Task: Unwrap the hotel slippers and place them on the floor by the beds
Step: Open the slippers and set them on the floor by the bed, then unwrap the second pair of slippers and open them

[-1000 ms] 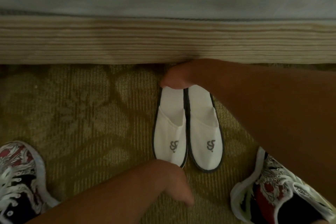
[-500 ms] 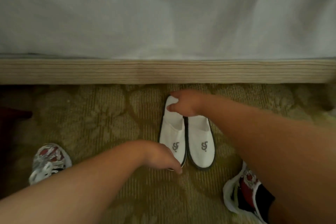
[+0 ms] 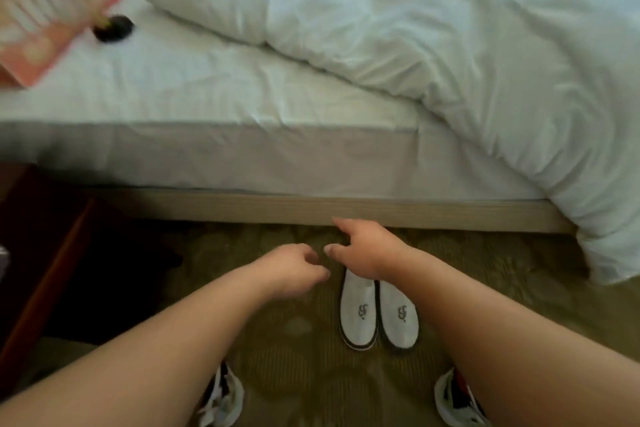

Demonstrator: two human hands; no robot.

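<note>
— While both hands hold nothing, where do the slippers [image 3: 360, 308] lie from them?

— On the carpet [image 3: 294, 340], side by side and touching, near the bed base [image 3: 433, 213]. From the right hand [image 3: 367, 250], loose-fingered and empty, they run toward 6 o'clock. Its wrist covers their heel ends, and I cannot tell whether it touches them. The left hand [image 3: 294, 267], loosely curled and empty, sits apart at their 10 o'clock.

— Which hand is nearer, and which way do they point?

— The right. Their long axis runs 12 to 6, heels toward the bed, toes toward the person. I judge them placed; any last nudge would suit the right hand.
</note>
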